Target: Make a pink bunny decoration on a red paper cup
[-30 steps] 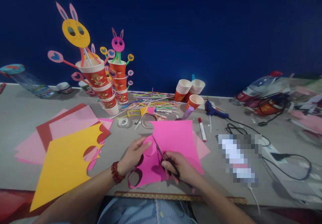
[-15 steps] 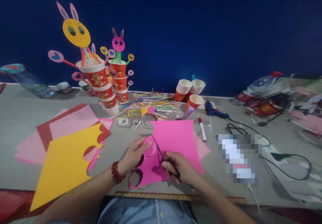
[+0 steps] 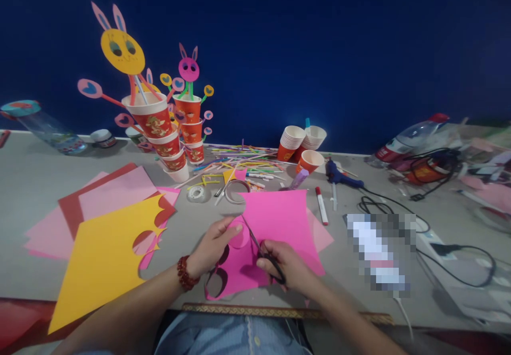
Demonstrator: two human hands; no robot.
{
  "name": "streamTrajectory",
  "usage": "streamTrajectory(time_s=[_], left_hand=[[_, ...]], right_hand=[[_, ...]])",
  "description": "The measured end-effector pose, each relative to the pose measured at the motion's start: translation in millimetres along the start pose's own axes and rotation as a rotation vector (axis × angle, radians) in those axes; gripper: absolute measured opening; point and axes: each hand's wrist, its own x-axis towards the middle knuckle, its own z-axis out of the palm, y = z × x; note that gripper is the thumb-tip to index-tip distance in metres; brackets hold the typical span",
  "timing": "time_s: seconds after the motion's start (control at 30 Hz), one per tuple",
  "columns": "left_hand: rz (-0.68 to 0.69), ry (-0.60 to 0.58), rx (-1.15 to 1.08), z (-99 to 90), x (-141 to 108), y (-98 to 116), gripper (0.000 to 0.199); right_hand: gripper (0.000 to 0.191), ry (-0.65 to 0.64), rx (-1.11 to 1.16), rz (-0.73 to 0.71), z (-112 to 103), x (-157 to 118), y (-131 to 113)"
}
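Note:
A bright pink sheet of paper (image 3: 275, 211) lies in front of me, with round holes cut along its left side. My left hand (image 3: 213, 246), with a beaded bracelet at the wrist, pinches the sheet's left edge. Its thumb rests on a round outline (image 3: 239, 236) marked on the paper. Black-handled scissors (image 3: 254, 239) are in my right hand (image 3: 285, 264), fingers closed round the handles. Their blades point away from me and lie over the sheet just right of the outline. How far apart the blades are is hard to make out.
Yellow paper (image 3: 106, 251) with scalloped cutouts lies left, over pink and red sheets. Behind stand decorated cup stacks (image 3: 151, 121), loose sticks (image 3: 239, 155) and paper cups (image 3: 291, 142). A glue gun (image 3: 341, 174), red marker (image 3: 321, 206) and pixelated item (image 3: 375, 251) are on the right.
Both hands keep almost the same place on the pink paper and scissors. Only a very slight shift of the view shows.

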Motion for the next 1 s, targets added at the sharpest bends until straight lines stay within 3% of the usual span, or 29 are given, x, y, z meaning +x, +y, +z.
streamTrajectory(time_s=[0.4,1.0], left_hand=[[0.024,-0.022,0.072,-1.8,2,2,0.030],[0.044,-0.058,0.098,-5.5,2,8,0.028]], right_hand=[[0.037,-0.092,-0.041,0.108,-15,-4,-17],[0.034,-0.131,-0.110,0.101,-23,5,-26]])
